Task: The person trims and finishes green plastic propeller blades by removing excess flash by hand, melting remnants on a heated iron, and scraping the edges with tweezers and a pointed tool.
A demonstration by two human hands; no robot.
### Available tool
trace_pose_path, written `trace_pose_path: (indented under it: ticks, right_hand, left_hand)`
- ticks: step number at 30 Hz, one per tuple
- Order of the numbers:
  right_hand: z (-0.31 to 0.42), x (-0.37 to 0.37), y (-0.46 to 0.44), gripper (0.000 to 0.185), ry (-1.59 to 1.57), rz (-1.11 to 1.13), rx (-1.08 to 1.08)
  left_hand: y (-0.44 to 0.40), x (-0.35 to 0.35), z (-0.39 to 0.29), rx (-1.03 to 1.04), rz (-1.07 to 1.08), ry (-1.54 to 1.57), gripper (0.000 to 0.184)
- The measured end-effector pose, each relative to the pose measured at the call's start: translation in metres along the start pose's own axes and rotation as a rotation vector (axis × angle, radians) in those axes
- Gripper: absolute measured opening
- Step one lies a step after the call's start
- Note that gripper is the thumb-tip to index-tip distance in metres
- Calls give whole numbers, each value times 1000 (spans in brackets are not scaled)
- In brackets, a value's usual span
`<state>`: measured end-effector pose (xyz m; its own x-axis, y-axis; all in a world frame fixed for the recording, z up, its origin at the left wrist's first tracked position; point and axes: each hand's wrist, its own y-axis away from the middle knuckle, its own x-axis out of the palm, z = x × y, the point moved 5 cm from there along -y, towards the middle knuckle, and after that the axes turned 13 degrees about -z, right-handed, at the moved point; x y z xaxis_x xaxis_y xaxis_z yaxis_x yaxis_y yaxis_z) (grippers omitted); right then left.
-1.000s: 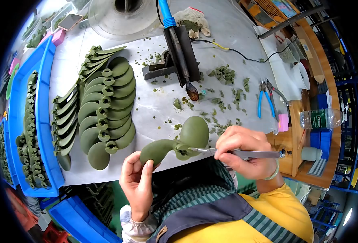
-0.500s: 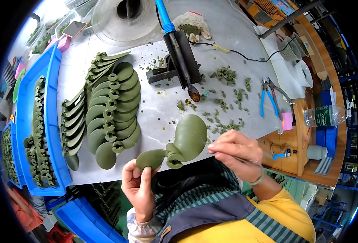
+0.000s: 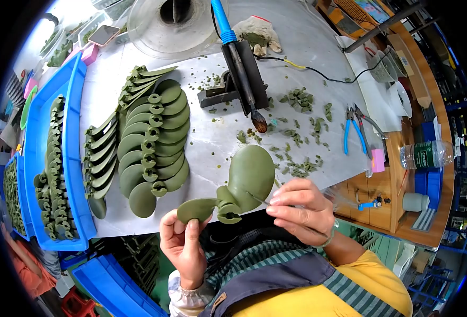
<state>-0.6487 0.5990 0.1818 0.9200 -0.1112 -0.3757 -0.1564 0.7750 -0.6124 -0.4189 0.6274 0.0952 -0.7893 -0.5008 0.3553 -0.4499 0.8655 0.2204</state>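
My left hand (image 3: 187,245) pinches one blade of a dark green two-bladed propeller (image 3: 250,174) by its edge, thumb in front. The larger blade points up and the slotted hub sits in the middle, low over the table's front edge. My right hand (image 3: 304,211) grips a thin metal hand tool (image 3: 258,198) between thumb and fingers. Its pointed tip lies against the lower face of the large blade; whether it cuts in, I cannot tell. The rest of the tool is mostly hidden by the fingers.
Overlapping rows of similar propellers (image 3: 154,153) lie left. Beyond them stands a blue tray (image 3: 80,174) with more green parts. A soldering iron (image 3: 238,66) rests in a black stand, tip toward me. Green scraps (image 3: 299,100), pliers (image 3: 354,132) and a pink block (image 3: 378,160) are right.
My right hand has moved slightly left, bringing the tool's tip from the large blade's right edge onto its lower face. My left hand keeps its pinch. The whole view has shifted a little.
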Motion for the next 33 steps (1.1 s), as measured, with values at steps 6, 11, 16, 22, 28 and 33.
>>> trace_pose_path:
  ticks: [6,11,16,22,28,33]
  right_hand:
    - [-1,0,2,31,41,-10,-46]
    - [3,3,1,34,-32,32,-63]
    - [3,4,0,35,24,13,-71]
    - [-8,4,7,20,-121,-125,41]
    - [-5,4,3,15,-126,-205,99]
    - [-1,10,2,16,-159,-67,178]
  left_hand:
    - [0,2,-2,-6,-15,4,30]
    - [-1,-1,-3,21,1,15,29]
    - [0,-2,-5,52,31,4,28]
    - [-6,-29,-31,73,-25,-2,29]
    - [-61,-102,-125,386,-403,-142,37]
    - [-138,-142,-178,377,-268,-323,34]
